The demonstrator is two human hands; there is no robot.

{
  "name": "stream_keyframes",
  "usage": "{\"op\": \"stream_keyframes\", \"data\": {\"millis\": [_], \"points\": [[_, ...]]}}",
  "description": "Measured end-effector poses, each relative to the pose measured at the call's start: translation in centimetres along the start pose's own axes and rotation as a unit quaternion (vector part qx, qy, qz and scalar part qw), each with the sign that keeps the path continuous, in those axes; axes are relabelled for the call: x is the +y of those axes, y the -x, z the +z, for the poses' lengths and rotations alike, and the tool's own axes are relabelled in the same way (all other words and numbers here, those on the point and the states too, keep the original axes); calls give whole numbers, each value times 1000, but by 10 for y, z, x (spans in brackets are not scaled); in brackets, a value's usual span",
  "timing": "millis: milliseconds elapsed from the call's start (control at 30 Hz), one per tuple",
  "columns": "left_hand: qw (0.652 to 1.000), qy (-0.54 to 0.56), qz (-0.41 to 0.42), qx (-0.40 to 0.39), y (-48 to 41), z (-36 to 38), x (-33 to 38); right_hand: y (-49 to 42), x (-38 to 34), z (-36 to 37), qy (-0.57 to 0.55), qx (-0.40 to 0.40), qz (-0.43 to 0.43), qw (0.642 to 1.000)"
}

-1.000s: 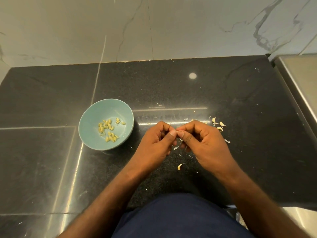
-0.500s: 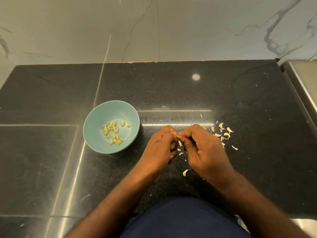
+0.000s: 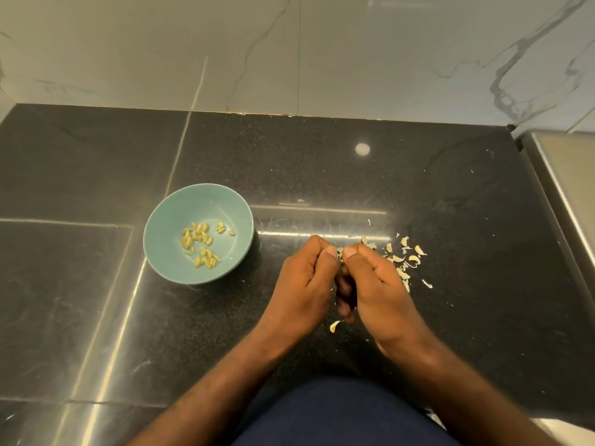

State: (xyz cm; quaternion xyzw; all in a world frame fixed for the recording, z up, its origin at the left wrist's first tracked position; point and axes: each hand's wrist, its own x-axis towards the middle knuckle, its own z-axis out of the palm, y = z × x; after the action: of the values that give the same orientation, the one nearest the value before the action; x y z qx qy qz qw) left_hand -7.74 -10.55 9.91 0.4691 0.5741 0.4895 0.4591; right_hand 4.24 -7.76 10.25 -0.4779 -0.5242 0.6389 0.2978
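My left hand (image 3: 304, 281) and my right hand (image 3: 375, 284) meet thumb to thumb over the black counter (image 3: 418, 194), fingers curled. Between the thumb tips they pinch a small pale seed (image 3: 339, 252), mostly hidden. A teal bowl (image 3: 167, 233) to the left of my hands holds several yellowish peeled seeds (image 3: 201, 244). A scatter of pale husk pieces (image 3: 405, 255) lies just right of my right hand. One loose husk (image 3: 335, 325) lies under my hands.
A marble wall (image 3: 289, 53) rises behind the counter. A steel surface (image 3: 566, 175) borders the counter on the right. My dark blue clothing (image 3: 338, 413) is at the near edge.
My hands stay together on the seed, thumbs pressed closer. The view has shifted a little, and the husk pile to the right shows more pieces.
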Motion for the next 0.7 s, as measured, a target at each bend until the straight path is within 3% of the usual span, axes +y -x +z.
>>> {"op": "stream_keyframes", "data": {"millis": [67,267,467,700], "points": [[999,-10,-4,31,-3,-2,-2,0,-4,-4,-38,-5,25,999],[997,-42,-36,57,-9,-17,-9,-11,-5,-10,-29,5,-36,999],[986,125,-102,31,-6,-15,-2,-13,-6,-9,-22,46,-74,996],[918,330,-218,-22,-5,-17,0,-10,-4,-7,3,52,-103,993]]}}
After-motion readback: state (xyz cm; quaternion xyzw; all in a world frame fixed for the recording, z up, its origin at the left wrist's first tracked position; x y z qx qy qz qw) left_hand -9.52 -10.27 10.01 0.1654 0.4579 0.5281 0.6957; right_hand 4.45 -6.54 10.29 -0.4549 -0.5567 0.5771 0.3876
